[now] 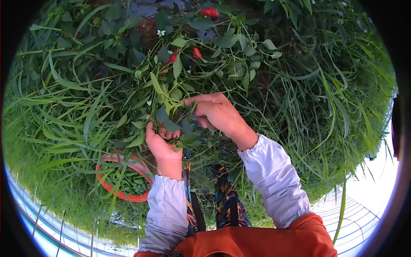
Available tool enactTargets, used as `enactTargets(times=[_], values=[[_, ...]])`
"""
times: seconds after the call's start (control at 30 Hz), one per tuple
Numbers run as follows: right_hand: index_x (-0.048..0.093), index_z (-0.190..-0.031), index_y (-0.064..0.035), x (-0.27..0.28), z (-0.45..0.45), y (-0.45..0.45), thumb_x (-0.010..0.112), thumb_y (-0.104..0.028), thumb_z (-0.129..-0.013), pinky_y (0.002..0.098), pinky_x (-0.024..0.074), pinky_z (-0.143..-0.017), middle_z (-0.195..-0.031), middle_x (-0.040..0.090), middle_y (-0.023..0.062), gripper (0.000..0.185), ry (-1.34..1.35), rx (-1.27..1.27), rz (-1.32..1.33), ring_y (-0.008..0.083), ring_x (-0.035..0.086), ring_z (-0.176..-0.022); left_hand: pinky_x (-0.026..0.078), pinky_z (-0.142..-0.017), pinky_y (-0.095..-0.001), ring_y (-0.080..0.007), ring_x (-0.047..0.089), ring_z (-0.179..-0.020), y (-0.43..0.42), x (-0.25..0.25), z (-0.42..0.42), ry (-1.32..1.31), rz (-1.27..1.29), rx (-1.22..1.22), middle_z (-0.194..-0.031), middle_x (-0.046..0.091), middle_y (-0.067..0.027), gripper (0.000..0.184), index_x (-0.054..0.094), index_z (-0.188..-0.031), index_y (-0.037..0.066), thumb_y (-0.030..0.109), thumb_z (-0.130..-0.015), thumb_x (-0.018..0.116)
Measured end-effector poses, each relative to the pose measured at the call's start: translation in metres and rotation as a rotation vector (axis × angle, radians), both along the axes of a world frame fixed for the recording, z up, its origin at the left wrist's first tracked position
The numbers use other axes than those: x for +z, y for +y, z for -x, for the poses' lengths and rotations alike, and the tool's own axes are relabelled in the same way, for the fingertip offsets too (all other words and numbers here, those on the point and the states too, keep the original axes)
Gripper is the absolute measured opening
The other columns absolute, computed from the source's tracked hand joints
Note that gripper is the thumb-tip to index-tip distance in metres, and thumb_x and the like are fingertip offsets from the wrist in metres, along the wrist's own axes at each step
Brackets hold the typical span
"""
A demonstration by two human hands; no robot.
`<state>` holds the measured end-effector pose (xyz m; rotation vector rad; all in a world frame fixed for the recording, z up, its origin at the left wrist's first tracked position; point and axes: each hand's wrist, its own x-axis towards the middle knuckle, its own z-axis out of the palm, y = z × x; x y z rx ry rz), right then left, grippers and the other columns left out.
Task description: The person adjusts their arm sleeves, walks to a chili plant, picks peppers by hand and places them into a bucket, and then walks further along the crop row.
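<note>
My left hand is curled, palm up, around green pepper leaves low on a pepper plant. Just above and to its right, my right hand has its fingers bent in among the stems. Its index finger reaches to a pale green shoot; what lies between finger and thumb is hidden. Beside my left wrist, a red-orange bucket holds a heap of picked greens.
Red peppers hang farther up, one at the top and another nearer my hands. Long grass crowds both sides and overhangs the bucket. My patterned trouser legs are below, and pale sheeting lies at lower right.
</note>
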<state>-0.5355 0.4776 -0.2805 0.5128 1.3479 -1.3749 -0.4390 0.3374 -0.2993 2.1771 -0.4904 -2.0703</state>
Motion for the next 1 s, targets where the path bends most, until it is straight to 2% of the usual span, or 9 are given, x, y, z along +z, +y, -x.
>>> enactTargets(times=[0.1, 0.23, 0.37, 0.47, 0.57, 0.67, 0.77, 0.83, 1.0], values=[[0.062, -0.114, 0.0052, -0.005, -0.002, 0.008, 0.047, -0.006, -0.072, 0.0233, 0.0348, -0.04, -0.059, 0.058, 0.0061, 0.046, -0.155, 0.015, 0.151, 0.0093, 0.043, -0.039, 0.031, -0.047, -0.0239, -0.0075, 0.032, -0.052, 0.001, 0.003, 0.009, -0.127, 0.044, -0.025, -0.063, 0.034, 0.0055, 0.029, 0.048, -0.078, 0.012, 0.036, -0.094, 0.045], [0.06, -0.119, 0.0006, 0.011, -0.012, 0.003, 0.044, -0.008, -0.075, 0.0256, 0.0432, -0.042, -0.063, 0.06, 0.0069, 0.048, -0.246, 0.026, 0.266, 0.012, 0.053, -0.044, 0.029, -0.047, -0.0231, -0.0062, 0.03, -0.051, -0.008, 0.001, 0.001, 0.132, -0.016, -0.085, -0.059, 0.031, 0.0062, 0.029, 0.043, -0.072, 0.014, 0.031, -0.095, 0.041], [0.06, -0.115, 0.0017, -0.014, -0.027, 0.005, 0.043, -0.005, -0.079, 0.024, 0.0425, -0.057, -0.077, 0.059, 0.0052, 0.04, 0.225, -0.185, 0.003, 0.0083, 0.051, -0.06, 0.026, -0.045, -0.0242, -0.0077, 0.025, -0.047, -0.015, -0.008, -0.006, 0.344, -0.051, -0.016, -0.055, 0.026, 0.0058, 0.03, 0.04, -0.068, 0.014, 0.026, -0.096, 0.036], [0.064, -0.097, -0.0003, -0.056, 0.003, 0.008, 0.055, -0.018, -0.089, 0.0279, 0.0394, -0.057, -0.065, 0.053, 0.0007, 0.022, 0.592, -0.284, -0.225, 0.0096, 0.046, -0.06, 0.026, -0.043, -0.0251, -0.0089, 0.025, -0.047, -0.02, -0.012, -0.01, 0.443, -0.042, 0.006, -0.054, 0.027, 0.0056, 0.03, 0.041, -0.067, 0.012, 0.025, -0.094, 0.039], [0.064, -0.091, -0.0005, -0.076, 0.026, -0.02, 0.058, -0.025, -0.091, 0.0266, 0.0377, -0.054, -0.064, 0.052, -0.002, 0.025, 0.628, -0.243, -0.286, 0.0079, 0.045, -0.057, 0.025, -0.043, -0.0255, -0.0087, 0.025, -0.046, -0.019, -0.008, -0.002, 0.275, 0.001, 0.054, -0.054, 0.026, 0.0055, 0.029, 0.041, -0.067, 0.012, 0.024, -0.094, 0.04], [0.064, -0.109, -0.0018, -0.075, 0.038, -0.029, 0.058, -0.03, -0.093, 0.0227, 0.0361, -0.056, -0.079, 0.062, 0.0003, 0.033, 0.3, -0.481, -0.032, 0.0054, 0.04, -0.057, 0.023, -0.042, -0.025, -0.0078, 0.024, -0.046, -0.018, -0.007, 0.001, 0.234, 0.006, 0.074, -0.053, 0.025, 0.0062, 0.029, 0.042, -0.069, 0.013, 0.025, -0.095, 0.041], [0.063, -0.112, -0.0017, -0.04, 0.024, -0.019, 0.054, -0.03, -0.094, 0.0229, 0.0339, -0.056, -0.07, 0.054, -0.0025, 0.035, 0.238, -0.327, -0.024, 0.0061, 0.038, -0.055, 0.021, -0.042, -0.0241, -0.007, 0.023, -0.045, -0.015, 0.001, 0.011, 0.216, -0.037, -0.049, -0.054, 0.025, 0.0071, 0.029, 0.043, -0.071, 0.016, 0.029, -0.096, 0.043], [0.061, -0.102, 0.0041, -0.031, -0.01, -0.017, 0.054, -0.02, -0.093, 0.0258, 0.0406, -0.063, -0.085, 0.058, 0.0026, 0.027, 0.354, -0.281, 0.027, 0.0091, 0.048, -0.074, 0.02, -0.042, -0.0235, -0.0067, 0.022, -0.045, -0.015, 0.0, 0.011, 0.176, -0.043, -0.047, -0.054, 0.026, 0.0081, 0.028, 0.045, -0.073, 0.017, 0.031, -0.096, 0.045], [0.059, -0.107, 0.0046, -0.026, -0.055, 0.005, 0.054, -0.017, -0.093, 0.026, 0.0426, -0.063, -0.075, 0.057, 0.0025, 0.026, 0.54, -0.077, -0.249, 0.0089, 0.047, -0.068, 0.025, -0.042, -0.0235, -0.0073, 0.028, -0.045, -0.015, 0.001, 0.017, -0.048, 0.058, -0.092, -0.056, 0.039, 0.0066, 0.027, 0.052, -0.077, 0.015, 0.035, -0.095, 0.048]])
